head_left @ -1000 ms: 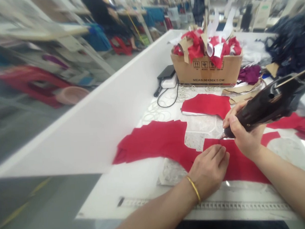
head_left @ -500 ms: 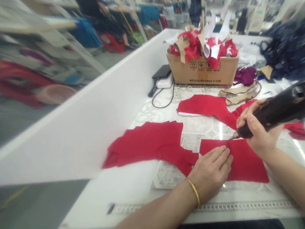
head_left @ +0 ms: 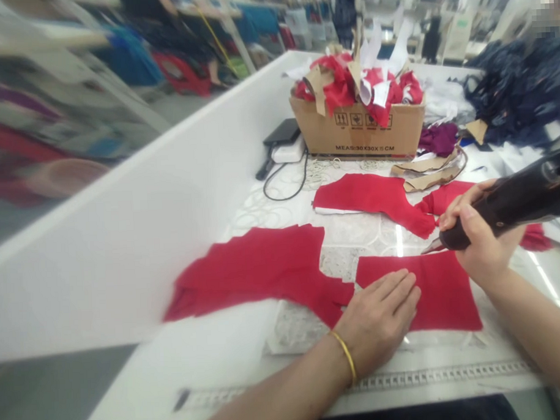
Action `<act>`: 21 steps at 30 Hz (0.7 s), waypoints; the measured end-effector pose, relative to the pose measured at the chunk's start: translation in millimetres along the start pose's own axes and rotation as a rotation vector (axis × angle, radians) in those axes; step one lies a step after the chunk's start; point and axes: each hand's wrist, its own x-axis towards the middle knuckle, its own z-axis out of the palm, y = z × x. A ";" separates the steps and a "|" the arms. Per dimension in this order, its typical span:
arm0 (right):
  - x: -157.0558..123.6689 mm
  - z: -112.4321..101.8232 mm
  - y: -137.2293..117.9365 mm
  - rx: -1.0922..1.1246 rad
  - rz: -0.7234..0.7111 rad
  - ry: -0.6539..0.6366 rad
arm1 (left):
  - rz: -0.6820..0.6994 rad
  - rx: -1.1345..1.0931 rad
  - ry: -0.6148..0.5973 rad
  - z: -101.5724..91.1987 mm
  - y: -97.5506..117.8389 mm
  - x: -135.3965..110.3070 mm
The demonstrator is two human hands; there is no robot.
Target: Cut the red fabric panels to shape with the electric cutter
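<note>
My left hand (head_left: 380, 317) lies flat with fingers stretched out on a red rectangular fabric piece (head_left: 441, 290), pressing its left part. A yellow bangle circles that wrist. My right hand (head_left: 483, 239) is wrapped round a black hand-held tool (head_left: 523, 198) with a pointed metal tip. The tip is at the piece's far edge; whether it touches the cloth I cannot tell. Left of my left hand lies a larger cut red fabric piece (head_left: 258, 266). Another red fabric piece (head_left: 366, 195) with a white lower edge lies farther back.
A cardboard box (head_left: 360, 130) full of red, white and brown scraps stands at the back. Beside it are a black-and-white device (head_left: 284, 142) with a cable and brown paper strips (head_left: 428, 177). A white side wall (head_left: 145, 178) bounds the table's left; a measuring tape (head_left: 442, 374) runs along its front.
The view has swung slightly right, so the table's things appear farther left. The tool's tip has shifted a little right along the fabric's far edge. My left hand stays on the piece.
</note>
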 end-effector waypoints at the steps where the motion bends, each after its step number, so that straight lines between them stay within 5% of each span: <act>1: 0.8 -4.4 -0.2 -0.001 0.003 0.006 | 0.007 -0.003 0.001 0.4 0.1 -0.1; 15: 1.2 -22.8 1.2 -0.001 -0.009 0.020 | 0.037 -0.035 -0.112 0.6 4.6 1.4; 21: 6.9 -44.4 -5.0 -0.089 -0.012 0.082 | 0.112 -0.050 -0.248 24.5 19.3 26.4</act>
